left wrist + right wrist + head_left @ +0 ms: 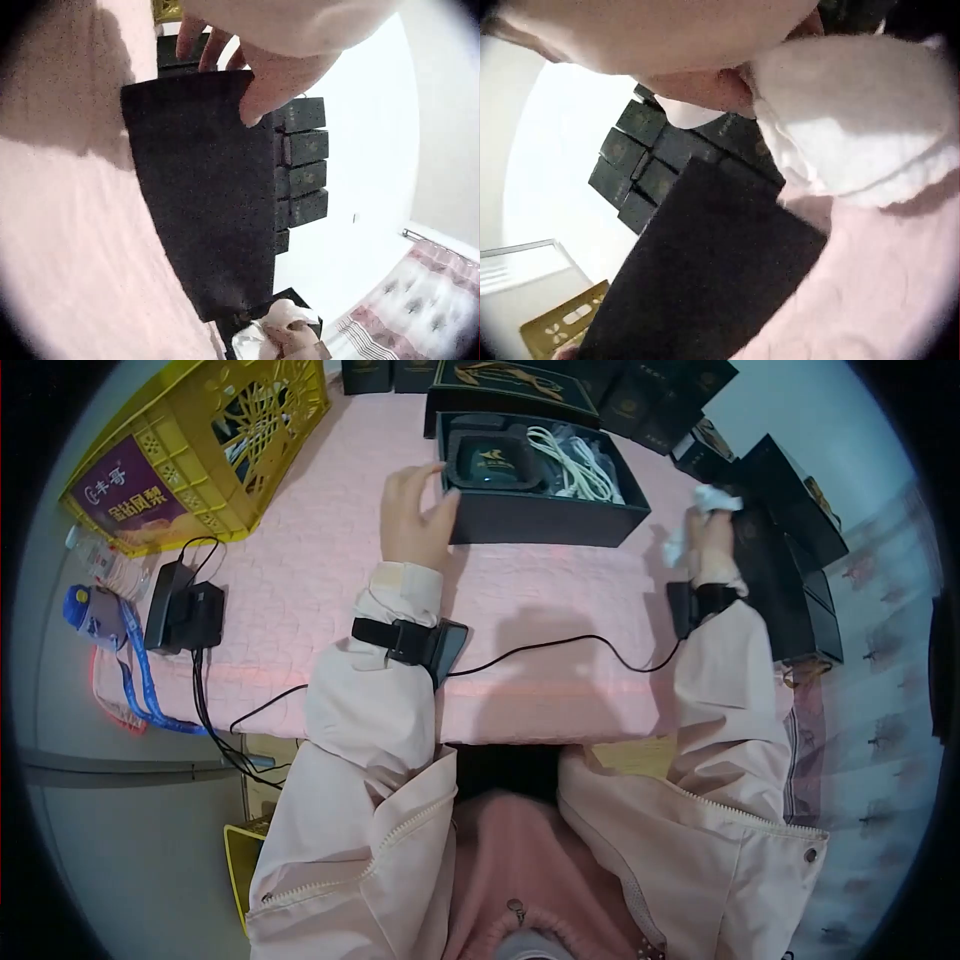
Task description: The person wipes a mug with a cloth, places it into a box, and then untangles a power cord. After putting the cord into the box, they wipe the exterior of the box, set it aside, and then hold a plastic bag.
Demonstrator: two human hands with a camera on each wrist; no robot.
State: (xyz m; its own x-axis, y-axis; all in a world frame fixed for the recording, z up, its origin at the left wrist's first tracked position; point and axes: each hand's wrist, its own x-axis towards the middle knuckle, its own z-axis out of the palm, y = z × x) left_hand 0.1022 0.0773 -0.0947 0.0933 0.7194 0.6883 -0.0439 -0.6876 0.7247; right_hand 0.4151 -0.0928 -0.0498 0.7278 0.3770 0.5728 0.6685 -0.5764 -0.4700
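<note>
My left hand rests at the near left corner of an open black box, its fingers along the left side and its thumb at the front wall. Inside the box lie a dark object in a moulded tray and a coiled white cable. My right hand holds a crumpled white cloth at the table's right side, beside a dark box. Part of the cloth hangs out past the fingers. In the left wrist view, the thumb overlaps the upper corner of the box.
A yellow crate stands back left. A black power adapter with cables and a blue-capped bottle sit at the left edge. Black boxes are stacked behind and right. A black cable crosses the pink quilted cover.
</note>
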